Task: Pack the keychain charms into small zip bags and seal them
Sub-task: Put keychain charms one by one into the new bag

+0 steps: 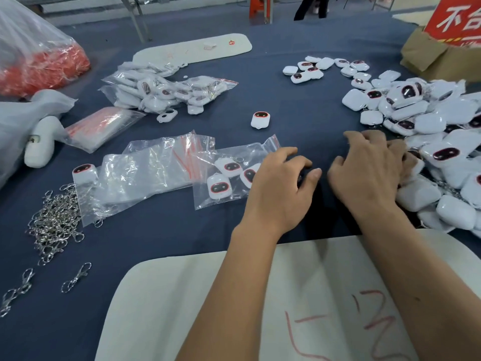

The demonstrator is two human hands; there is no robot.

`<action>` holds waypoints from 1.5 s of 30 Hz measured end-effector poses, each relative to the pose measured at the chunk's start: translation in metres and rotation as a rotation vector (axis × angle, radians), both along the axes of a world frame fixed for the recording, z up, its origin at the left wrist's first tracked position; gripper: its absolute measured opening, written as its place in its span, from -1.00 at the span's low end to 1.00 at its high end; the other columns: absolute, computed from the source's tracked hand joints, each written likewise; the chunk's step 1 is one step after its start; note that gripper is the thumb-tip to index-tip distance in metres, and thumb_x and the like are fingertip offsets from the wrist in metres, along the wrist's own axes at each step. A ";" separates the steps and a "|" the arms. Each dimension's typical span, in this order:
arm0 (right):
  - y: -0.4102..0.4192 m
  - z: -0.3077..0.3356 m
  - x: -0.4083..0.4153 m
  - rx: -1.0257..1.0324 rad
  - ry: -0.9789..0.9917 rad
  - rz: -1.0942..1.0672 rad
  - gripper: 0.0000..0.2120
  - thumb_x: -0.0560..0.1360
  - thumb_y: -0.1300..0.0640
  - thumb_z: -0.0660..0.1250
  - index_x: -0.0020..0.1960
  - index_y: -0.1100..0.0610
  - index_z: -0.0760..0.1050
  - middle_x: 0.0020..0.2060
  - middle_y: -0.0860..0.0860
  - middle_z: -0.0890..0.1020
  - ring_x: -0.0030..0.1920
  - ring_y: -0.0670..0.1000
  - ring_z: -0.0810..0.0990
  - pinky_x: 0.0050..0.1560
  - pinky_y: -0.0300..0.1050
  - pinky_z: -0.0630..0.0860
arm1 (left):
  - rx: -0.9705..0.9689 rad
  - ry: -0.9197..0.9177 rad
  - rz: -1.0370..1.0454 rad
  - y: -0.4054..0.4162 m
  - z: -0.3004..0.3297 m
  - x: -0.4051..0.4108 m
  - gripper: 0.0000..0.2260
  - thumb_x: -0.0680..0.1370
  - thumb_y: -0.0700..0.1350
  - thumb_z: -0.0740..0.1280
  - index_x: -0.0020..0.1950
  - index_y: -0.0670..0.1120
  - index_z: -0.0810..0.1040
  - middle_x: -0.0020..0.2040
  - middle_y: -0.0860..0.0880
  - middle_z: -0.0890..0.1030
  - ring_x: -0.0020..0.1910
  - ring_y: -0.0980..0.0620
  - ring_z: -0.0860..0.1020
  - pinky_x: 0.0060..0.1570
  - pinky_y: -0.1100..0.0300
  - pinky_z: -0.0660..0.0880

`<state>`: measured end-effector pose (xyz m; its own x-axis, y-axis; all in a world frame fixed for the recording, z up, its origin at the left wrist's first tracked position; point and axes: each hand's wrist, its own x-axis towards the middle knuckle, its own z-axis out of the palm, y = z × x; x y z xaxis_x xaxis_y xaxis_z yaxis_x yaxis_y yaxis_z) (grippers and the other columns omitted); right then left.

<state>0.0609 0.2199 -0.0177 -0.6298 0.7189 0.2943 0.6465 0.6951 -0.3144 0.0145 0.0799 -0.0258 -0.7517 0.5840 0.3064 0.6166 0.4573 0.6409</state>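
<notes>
White charm pile hides right hand's fingertips.

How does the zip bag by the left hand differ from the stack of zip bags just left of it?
The zip bag by the left hand holds three white charms with dark faces; the stack of zip bags looks empty. The filled bag lies singly, while the stack overlaps several deep. One charm sits at the stack's left edge, whether inside or outside a bag is unclear. Both are clear plastic with red zip strips, lying flat on the blue cloth.
</notes>
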 end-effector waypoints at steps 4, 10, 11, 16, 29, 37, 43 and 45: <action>-0.006 -0.005 -0.004 -0.037 0.135 0.220 -0.68 0.57 0.24 0.36 0.31 0.09 0.61 0.20 0.15 0.59 0.18 0.28 0.47 0.16 0.05 0.36 | 0.012 0.030 0.055 -0.005 0.001 -0.006 -0.78 0.68 -0.06 0.30 0.05 -0.15 0.68 0.13 -0.06 0.64 0.21 -0.03 0.52 0.19 0.22 0.35; -0.013 -0.006 -0.010 -0.332 0.540 0.352 -0.84 0.65 0.17 0.33 0.08 0.12 0.69 -0.10 -0.07 0.73 -0.16 -0.11 0.63 -0.09 -0.37 0.48 | 0.242 -0.099 0.184 -0.012 0.008 -0.014 -0.86 0.63 -0.20 0.31 0.07 -0.11 0.67 -0.02 0.03 0.67 -0.03 0.10 0.59 0.07 0.21 0.49; -0.013 -0.006 -0.011 -0.485 0.594 0.383 -0.84 0.65 0.17 0.33 0.06 0.10 0.70 -0.14 -0.11 0.73 -0.22 -0.14 0.64 -0.17 -0.38 0.52 | 0.311 -0.145 0.220 -0.013 0.010 -0.015 -0.86 0.62 -0.20 0.33 0.10 -0.10 0.67 -0.02 0.06 0.68 -0.06 0.20 0.60 0.05 0.29 0.50; -0.022 -0.005 -0.013 -1.036 0.723 0.530 -0.88 0.67 0.17 0.34 0.07 0.15 0.66 -0.27 -0.05 0.70 -0.39 -0.08 0.58 -0.38 -0.26 0.51 | 0.481 -0.323 0.263 -0.015 0.013 -0.020 -0.86 0.63 -0.22 0.33 0.11 -0.14 0.68 -0.06 -0.03 0.71 -0.13 -0.12 0.71 0.05 -0.11 0.63; -0.019 -0.004 -0.011 -1.309 0.740 0.699 -0.81 0.60 0.06 0.42 0.09 0.16 0.68 -0.31 0.10 0.64 -0.47 -0.03 0.49 -0.51 -0.26 0.34 | 0.368 -0.310 0.174 -0.017 0.013 -0.017 -0.82 0.45 -0.22 0.26 -0.30 -0.21 0.60 -0.34 -0.16 0.56 -0.23 -0.26 0.56 -0.14 -0.19 0.62; -0.021 -0.002 -0.009 -1.182 0.705 0.722 -0.79 0.56 0.29 0.29 -0.09 0.07 0.67 -0.40 0.04 0.58 -0.48 -0.06 0.43 -0.49 -0.27 0.30 | 0.472 -0.465 0.115 -0.022 0.010 -0.021 -0.92 0.56 -0.16 0.48 -0.05 -0.15 0.74 -0.23 0.04 0.68 -0.11 -0.14 0.71 0.02 -0.18 0.66; -0.019 -0.004 -0.012 -1.071 0.685 0.607 -0.84 0.67 0.19 0.32 0.07 0.12 0.69 -0.39 0.02 0.52 -0.46 -0.04 0.38 -0.46 -0.29 0.35 | 0.598 -0.687 0.128 -0.023 0.011 -0.021 -0.87 0.62 -0.26 0.39 0.12 -0.27 0.67 -0.17 -0.13 0.74 -0.22 -0.05 0.72 -0.21 0.09 0.68; -0.020 -0.004 -0.011 -1.084 0.638 0.646 -0.84 0.66 0.18 0.33 0.05 0.12 0.70 -0.35 0.00 0.60 -0.46 -0.05 0.42 -0.47 -0.31 0.36 | 0.610 -0.719 0.134 -0.024 0.011 -0.023 -0.85 0.66 -0.26 0.34 0.07 -0.30 0.68 -0.22 -0.08 0.73 -0.27 0.01 0.70 -0.27 0.18 0.65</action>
